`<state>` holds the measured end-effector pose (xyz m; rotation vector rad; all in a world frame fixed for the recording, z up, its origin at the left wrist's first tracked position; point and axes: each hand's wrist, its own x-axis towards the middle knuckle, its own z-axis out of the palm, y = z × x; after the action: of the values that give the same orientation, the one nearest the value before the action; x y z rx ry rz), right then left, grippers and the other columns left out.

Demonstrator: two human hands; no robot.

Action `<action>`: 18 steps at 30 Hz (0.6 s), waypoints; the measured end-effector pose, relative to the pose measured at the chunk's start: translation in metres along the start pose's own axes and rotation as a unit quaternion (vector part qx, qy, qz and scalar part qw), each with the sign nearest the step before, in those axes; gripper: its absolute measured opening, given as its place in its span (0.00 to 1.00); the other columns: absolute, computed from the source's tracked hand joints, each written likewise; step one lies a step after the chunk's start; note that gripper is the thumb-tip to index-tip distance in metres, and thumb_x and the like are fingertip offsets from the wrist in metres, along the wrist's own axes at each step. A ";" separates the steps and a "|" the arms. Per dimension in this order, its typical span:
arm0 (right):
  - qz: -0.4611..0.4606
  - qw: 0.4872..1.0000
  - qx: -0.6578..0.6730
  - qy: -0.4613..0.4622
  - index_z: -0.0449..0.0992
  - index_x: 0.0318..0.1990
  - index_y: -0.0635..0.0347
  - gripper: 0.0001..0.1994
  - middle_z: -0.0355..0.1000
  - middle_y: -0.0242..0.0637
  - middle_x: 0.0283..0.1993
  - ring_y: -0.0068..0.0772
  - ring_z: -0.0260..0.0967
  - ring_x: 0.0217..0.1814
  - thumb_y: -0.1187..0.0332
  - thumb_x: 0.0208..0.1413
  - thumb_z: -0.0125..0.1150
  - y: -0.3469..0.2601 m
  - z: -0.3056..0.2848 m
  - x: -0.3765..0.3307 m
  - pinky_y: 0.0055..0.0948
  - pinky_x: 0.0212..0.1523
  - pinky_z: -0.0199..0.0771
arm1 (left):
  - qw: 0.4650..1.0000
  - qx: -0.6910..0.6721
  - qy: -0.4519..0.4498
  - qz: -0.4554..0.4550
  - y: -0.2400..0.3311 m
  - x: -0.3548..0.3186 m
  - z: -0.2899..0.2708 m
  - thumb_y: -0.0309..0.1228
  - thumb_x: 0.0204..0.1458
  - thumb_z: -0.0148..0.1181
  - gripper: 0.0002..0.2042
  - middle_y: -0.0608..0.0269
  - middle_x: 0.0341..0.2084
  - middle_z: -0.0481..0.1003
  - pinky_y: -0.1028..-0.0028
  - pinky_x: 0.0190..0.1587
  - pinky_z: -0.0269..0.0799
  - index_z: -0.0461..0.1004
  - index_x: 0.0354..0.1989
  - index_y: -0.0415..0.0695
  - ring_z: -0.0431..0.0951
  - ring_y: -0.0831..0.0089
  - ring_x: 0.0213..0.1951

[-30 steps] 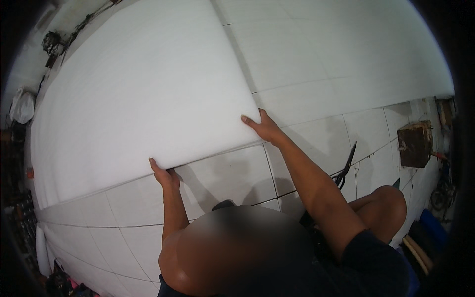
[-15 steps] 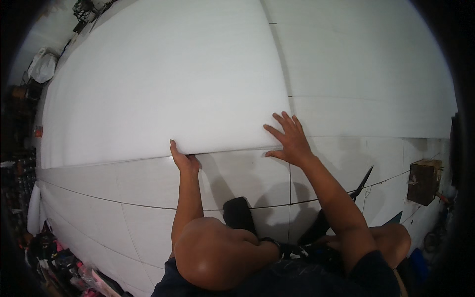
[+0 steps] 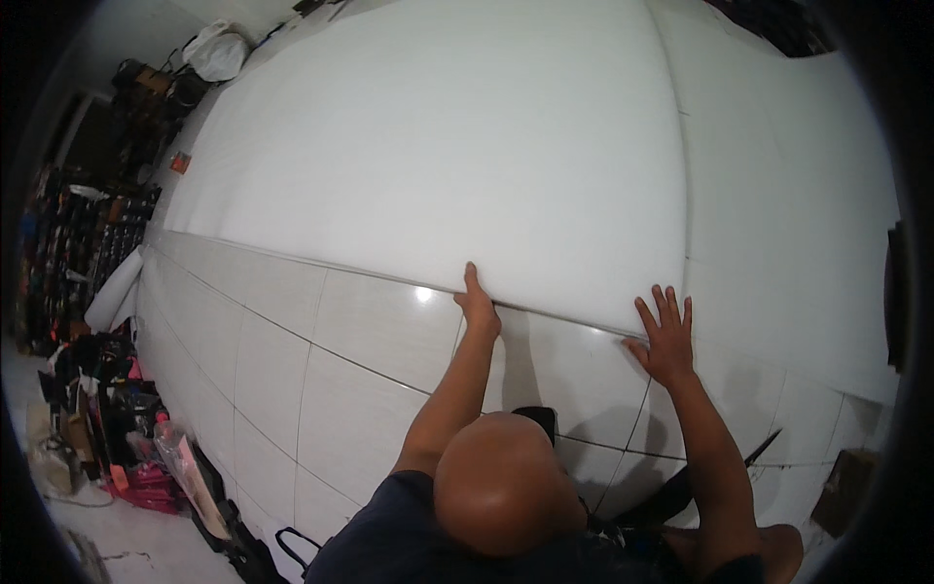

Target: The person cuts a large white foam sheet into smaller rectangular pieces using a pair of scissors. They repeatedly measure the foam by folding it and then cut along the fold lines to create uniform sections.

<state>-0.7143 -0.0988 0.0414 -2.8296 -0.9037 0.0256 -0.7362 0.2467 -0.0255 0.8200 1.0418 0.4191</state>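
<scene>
The person's bent knee (image 3: 501,487) rises between the two forearms and hides part of the tiled floor (image 3: 263,341), with a dark shoe (image 3: 538,421) just past it. A dark, pointed blade (image 3: 764,446) sticks out beyond the right forearm (image 3: 715,457), on the tiles and apart from the sheet. On the left, a jumble of clutter (image 3: 83,234) lines the floor; it is dim and bent by the lens there, so the separate pieces are hard to make out. A small orange box (image 3: 180,163) sits just beside the sheet's left edge, a white roll (image 3: 117,289) leans nearer, and a bright pink heap (image 3: 146,492) lies lower down, near a black strap (image 3: 292,547).

A white plastic bag (image 3: 216,51) rests beyond the far left of the sheet, and a brown box (image 3: 844,492) stands at the lower right; the contents of both are hidden.

The white sheet (image 3: 438,146) lies flat across the floor ahead of the person, plain, soft-looking and smooth, with a rounded near right corner. The left hand (image 3: 479,307) holds its near edge, thumb on top and the other fingers mostly out of sight. The right hand (image 3: 669,355) is spread wide at that corner, fingers apart.
</scene>
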 end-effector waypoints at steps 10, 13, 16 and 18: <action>-0.002 1.000 0.015 -0.018 0.63 0.67 0.50 0.42 0.49 0.48 0.74 0.54 0.39 0.78 0.39 0.48 0.66 -0.010 0.001 0.006 0.64 0.72 0.38 | 0.994 0.099 -0.011 0.036 0.010 0.008 -0.029 0.57 0.52 0.63 0.52 0.40 0.66 0.54 0.62 0.69 0.52 0.43 0.67 0.26 0.57 0.54 0.67; -0.019 0.998 -0.005 -0.060 0.63 0.67 0.51 0.43 0.53 0.49 0.72 0.54 0.44 0.77 0.39 0.47 0.67 0.002 -0.042 0.009 0.64 0.71 0.42 | 0.974 0.200 0.109 0.008 0.025 -0.005 -0.021 0.65 0.44 0.65 0.60 0.35 0.67 0.52 0.56 0.68 0.54 0.43 0.70 0.27 0.56 0.48 0.67; -0.059 0.997 0.039 -0.037 0.63 0.66 0.52 0.42 0.58 0.50 0.69 0.52 0.52 0.73 0.40 0.48 0.66 0.041 -0.076 0.020 0.58 0.70 0.49 | 0.830 0.422 0.193 0.311 0.044 -0.009 -0.026 0.58 0.47 0.68 0.53 0.33 0.62 0.56 0.51 0.67 0.52 0.49 0.69 0.30 0.56 0.43 0.65; -0.121 0.991 0.032 -0.053 0.66 0.63 0.55 0.37 0.64 0.49 0.63 0.52 0.64 0.63 0.44 0.50 0.67 0.082 -0.098 0.030 0.50 0.63 0.62 | 0.754 0.450 0.077 0.473 0.058 -0.016 -0.006 0.47 0.56 0.64 0.42 0.36 0.64 0.56 0.51 0.67 0.52 0.51 0.69 0.31 0.54 0.44 0.66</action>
<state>-0.6357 -0.1625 0.1258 -2.6623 -1.2409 0.1728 -0.7450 0.2751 0.0270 2.2570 0.8831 0.8630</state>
